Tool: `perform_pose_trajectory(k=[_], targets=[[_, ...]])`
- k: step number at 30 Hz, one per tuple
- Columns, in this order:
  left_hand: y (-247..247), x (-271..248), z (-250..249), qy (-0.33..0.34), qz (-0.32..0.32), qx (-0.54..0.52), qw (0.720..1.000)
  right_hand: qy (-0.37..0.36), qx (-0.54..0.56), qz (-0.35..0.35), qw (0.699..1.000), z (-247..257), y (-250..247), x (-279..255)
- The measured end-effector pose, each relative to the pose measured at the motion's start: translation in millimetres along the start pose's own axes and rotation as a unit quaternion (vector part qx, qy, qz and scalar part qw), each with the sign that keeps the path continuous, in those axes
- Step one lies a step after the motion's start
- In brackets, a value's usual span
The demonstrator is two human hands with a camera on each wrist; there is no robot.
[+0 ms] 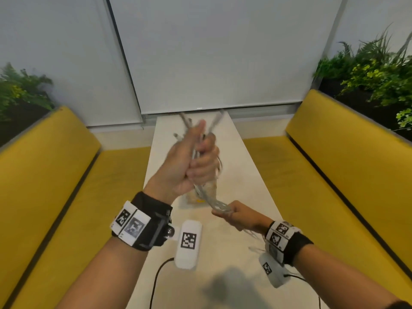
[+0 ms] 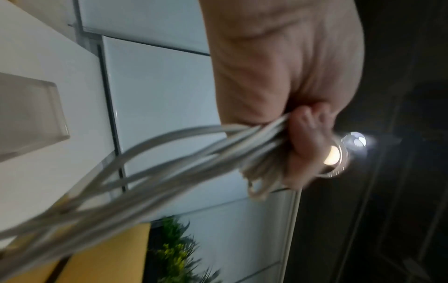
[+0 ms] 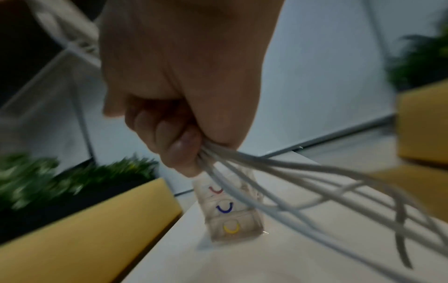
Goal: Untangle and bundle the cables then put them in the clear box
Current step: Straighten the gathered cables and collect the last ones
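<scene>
A bunch of grey cables (image 1: 206,194) is stretched in the air above the white table (image 1: 249,175). My left hand (image 1: 194,159) is raised and grips the upper part of the bunch in a fist, with loose cable ends (image 1: 214,121) sticking out above it. Lower and nearer, my right hand (image 1: 231,214) grips the other part of the cables (image 3: 278,183). In the left wrist view the cables (image 2: 194,164) run out of the curled fingers (image 2: 308,145). The clear box (image 3: 230,212), with red, blue and yellow marks, stands on the table under the cables and is mostly hidden in the head view.
Yellow benches (image 1: 44,175) run along both sides of the narrow table, with plants (image 1: 374,70) behind them. A white tagged device (image 1: 189,243) with a black lead lies on the near table. White blinds (image 1: 200,52) close off the far end.
</scene>
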State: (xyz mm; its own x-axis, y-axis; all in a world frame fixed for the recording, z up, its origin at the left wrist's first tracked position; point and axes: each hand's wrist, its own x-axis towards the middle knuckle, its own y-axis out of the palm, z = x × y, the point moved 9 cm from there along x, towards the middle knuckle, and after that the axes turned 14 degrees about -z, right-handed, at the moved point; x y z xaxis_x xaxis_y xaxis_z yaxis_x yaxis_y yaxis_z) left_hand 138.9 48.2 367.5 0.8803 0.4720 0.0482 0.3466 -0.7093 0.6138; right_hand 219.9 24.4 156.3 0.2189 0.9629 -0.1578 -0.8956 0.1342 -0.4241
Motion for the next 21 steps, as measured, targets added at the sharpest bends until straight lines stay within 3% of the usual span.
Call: perform_pose_trajectory(k=[3, 5, 9, 12, 14, 19, 21], targets=[[15.9, -24.0, 56.7, -0.160, 0.118, 0.100, 0.975, 0.000, -0.028, 0.014, 0.999, -3.6, -16.9, 15.8], [4.3, -40.4, 92.8, -0.247, 0.122, 0.219, 0.936, 0.011, -0.066, 0.018, 0.998, -4.6, -32.8, 25.7], [-60.4, -55.2, 138.7, -0.315, 0.026, 0.465, 0.827, 0.033, -0.046, 0.095, 0.994, 27.6, -50.0, 19.8], [-111.8, -43.6, 135.1, -0.261, -0.105, 0.567, 0.774, 0.069, -0.011, 0.145, 0.987, 34.7, -50.3, 16.2], [-133.2, -32.9, 126.9, -0.207, -0.178, 0.558, 0.783, 0.082, 0.016, 0.148, 0.985, 36.7, -42.9, 14.1], [-150.9, -9.6, 105.9, -0.106, -0.313, 0.340, 0.880, 0.014, 0.057, 0.094, 0.994, 49.1, -13.9, 12.4], [-147.4, -0.6, 99.6, -0.061, -0.348, 0.256, 0.900, -0.014, 0.084, 0.073, 0.994, 55.5, 1.7, 9.7]])
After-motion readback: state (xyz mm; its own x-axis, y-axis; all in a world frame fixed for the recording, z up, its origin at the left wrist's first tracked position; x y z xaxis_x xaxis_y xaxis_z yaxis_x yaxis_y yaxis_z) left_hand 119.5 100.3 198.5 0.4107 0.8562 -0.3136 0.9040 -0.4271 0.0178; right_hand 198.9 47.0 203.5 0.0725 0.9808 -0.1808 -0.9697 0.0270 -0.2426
